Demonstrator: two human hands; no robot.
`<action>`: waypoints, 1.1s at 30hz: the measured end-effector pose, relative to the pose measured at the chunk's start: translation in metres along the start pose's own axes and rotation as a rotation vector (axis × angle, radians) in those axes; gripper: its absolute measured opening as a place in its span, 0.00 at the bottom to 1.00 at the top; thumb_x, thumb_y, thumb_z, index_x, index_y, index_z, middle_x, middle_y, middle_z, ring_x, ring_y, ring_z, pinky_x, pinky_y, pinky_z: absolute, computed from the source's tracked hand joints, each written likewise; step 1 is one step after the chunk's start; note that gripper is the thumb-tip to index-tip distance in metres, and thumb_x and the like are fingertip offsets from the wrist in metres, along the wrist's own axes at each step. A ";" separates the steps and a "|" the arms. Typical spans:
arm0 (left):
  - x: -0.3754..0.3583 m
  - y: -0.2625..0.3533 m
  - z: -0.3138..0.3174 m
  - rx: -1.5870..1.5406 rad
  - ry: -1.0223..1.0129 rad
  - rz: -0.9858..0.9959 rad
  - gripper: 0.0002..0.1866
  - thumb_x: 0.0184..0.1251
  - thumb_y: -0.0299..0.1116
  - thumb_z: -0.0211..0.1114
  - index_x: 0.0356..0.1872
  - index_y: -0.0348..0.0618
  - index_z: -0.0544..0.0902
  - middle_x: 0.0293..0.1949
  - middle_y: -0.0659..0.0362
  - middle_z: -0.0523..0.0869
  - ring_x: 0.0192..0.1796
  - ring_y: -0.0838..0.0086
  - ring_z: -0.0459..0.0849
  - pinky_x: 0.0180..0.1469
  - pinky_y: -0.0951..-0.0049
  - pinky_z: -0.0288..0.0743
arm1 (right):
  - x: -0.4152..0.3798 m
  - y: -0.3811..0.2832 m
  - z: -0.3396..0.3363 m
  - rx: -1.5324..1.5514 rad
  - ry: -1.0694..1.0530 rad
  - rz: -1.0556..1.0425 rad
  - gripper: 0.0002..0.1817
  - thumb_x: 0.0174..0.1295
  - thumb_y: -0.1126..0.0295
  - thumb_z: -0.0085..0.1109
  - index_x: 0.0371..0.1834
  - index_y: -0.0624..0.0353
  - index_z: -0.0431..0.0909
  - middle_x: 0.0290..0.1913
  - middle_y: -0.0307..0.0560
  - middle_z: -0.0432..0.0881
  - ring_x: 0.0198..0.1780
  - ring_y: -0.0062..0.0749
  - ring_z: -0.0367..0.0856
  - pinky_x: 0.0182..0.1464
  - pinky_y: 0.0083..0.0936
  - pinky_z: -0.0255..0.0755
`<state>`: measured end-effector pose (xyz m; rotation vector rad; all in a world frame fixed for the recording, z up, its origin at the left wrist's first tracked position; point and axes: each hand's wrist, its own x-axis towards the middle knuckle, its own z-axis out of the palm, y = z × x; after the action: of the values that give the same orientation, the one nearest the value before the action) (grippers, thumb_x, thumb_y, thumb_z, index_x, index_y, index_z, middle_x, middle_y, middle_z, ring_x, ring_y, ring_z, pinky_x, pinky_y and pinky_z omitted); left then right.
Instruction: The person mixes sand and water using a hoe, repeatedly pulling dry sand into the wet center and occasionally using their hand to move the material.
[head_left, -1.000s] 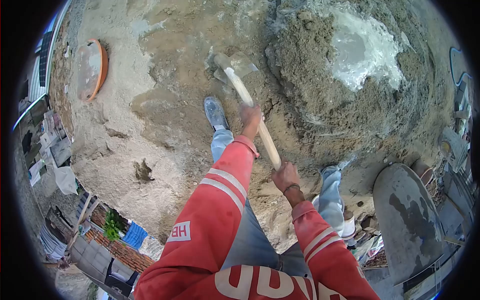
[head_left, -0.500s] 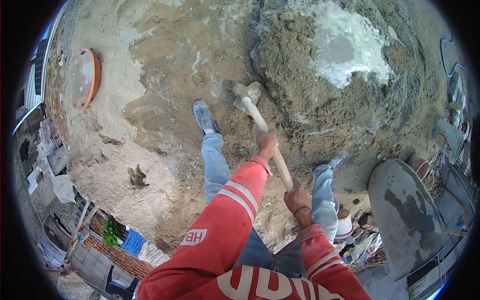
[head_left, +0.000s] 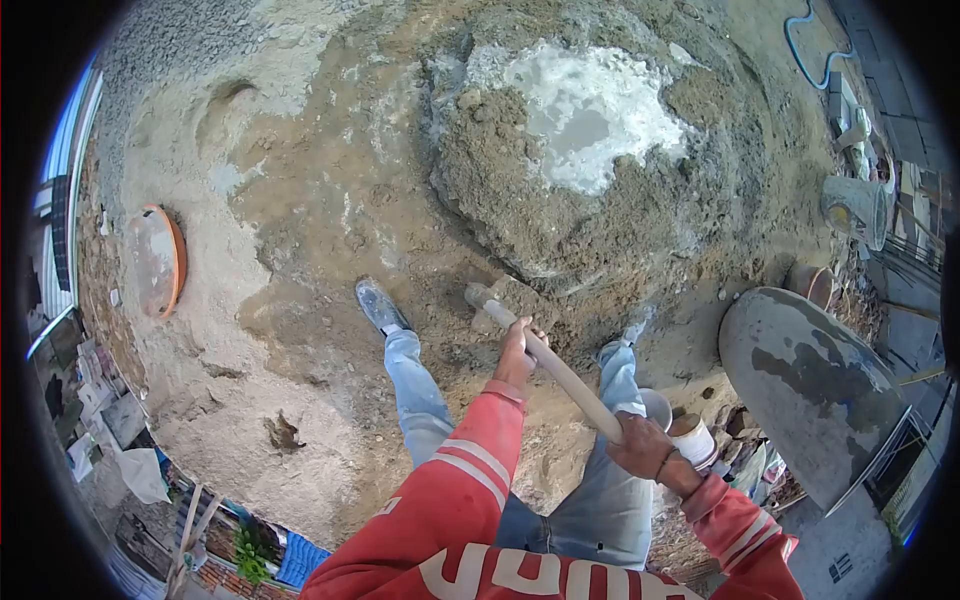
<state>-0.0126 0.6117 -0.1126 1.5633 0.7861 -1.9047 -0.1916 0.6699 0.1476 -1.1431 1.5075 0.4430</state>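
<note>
A hoe with a pale wooden handle (head_left: 572, 385) slants across the ground before me, its dirt-covered head (head_left: 515, 302) low at the near edge of the mortar heap. My left hand (head_left: 520, 348) is wrapped round the handle close to the head. Farther back, near the handle's end, my right hand (head_left: 643, 446) is closed on it too. The heap (head_left: 500, 180) is a broad mound of grey-brown sand mix. On top of it lies a whitish patch (head_left: 610, 100) with a wet grey pool in the middle.
An orange-rimmed basin (head_left: 178, 262) sits at the left on pale sand. To the right stand a large grey curved-edged board (head_left: 800, 400), a white bucket (head_left: 692, 440) and a dirty grey bucket (head_left: 850, 210). A blue hose (head_left: 800, 55) lies at the far right.
The view has shifted, so the heap sits lower and farther left. My hands have drawn the hoe into a flatter slant, the right hand moving right and down.
</note>
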 end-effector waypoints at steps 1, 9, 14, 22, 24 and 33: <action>-0.002 0.012 0.009 -0.042 0.004 0.031 0.09 0.57 0.33 0.64 0.29 0.46 0.71 0.22 0.61 0.73 0.22 0.72 0.72 0.28 0.71 0.71 | -0.025 0.004 -0.025 0.013 -0.013 -0.018 0.22 0.50 0.59 0.59 0.41 0.65 0.71 0.37 0.65 0.79 0.43 0.61 0.78 0.50 0.47 0.70; -0.094 -0.018 0.174 0.080 -0.267 0.509 0.08 0.58 0.30 0.65 0.28 0.49 0.71 0.20 0.67 0.67 0.22 0.78 0.68 0.32 0.73 0.67 | 0.035 0.262 -0.007 -0.075 0.329 -0.098 0.21 0.48 0.59 0.62 0.48 0.46 0.76 0.30 0.52 0.83 0.34 0.56 0.81 0.40 0.46 0.76; -0.126 -0.086 0.243 0.165 -0.286 0.859 0.08 0.58 0.28 0.66 0.30 0.47 0.73 0.19 0.67 0.66 0.23 0.78 0.67 0.35 0.69 0.68 | 0.141 0.269 -0.055 0.141 0.584 -0.226 0.20 0.49 0.65 0.64 0.47 0.53 0.73 0.31 0.56 0.82 0.39 0.55 0.81 0.42 0.48 0.73; -0.153 -0.228 0.248 1.080 -0.853 0.255 0.47 0.52 0.30 0.67 0.71 0.38 0.47 0.67 0.52 0.59 0.71 0.64 0.58 0.69 0.61 0.53 | 0.005 0.232 -0.112 0.692 0.869 -0.099 0.22 0.49 0.68 0.64 0.47 0.57 0.68 0.30 0.63 0.81 0.34 0.63 0.79 0.37 0.48 0.74; -0.136 -0.273 0.212 1.375 -0.824 -0.110 0.52 0.51 0.29 0.68 0.73 0.42 0.42 0.69 0.54 0.58 0.71 0.63 0.56 0.70 0.60 0.53 | 0.006 0.263 -0.119 0.762 0.990 -0.034 0.20 0.49 0.70 0.63 0.45 0.61 0.69 0.29 0.65 0.80 0.35 0.65 0.79 0.37 0.47 0.74; -0.043 -0.365 0.246 1.650 -0.762 0.505 0.15 0.62 0.40 0.61 0.36 0.35 0.77 0.21 0.58 0.79 0.23 0.71 0.78 0.26 0.67 0.69 | 0.150 0.432 -0.190 0.733 1.198 0.425 0.18 0.55 0.61 0.61 0.35 0.70 0.75 0.27 0.59 0.81 0.32 0.54 0.83 0.37 0.40 0.77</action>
<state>-0.4343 0.6813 0.0025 1.1542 -1.7148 -2.3698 -0.6387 0.6564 -0.0655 -0.4227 2.6389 -0.6472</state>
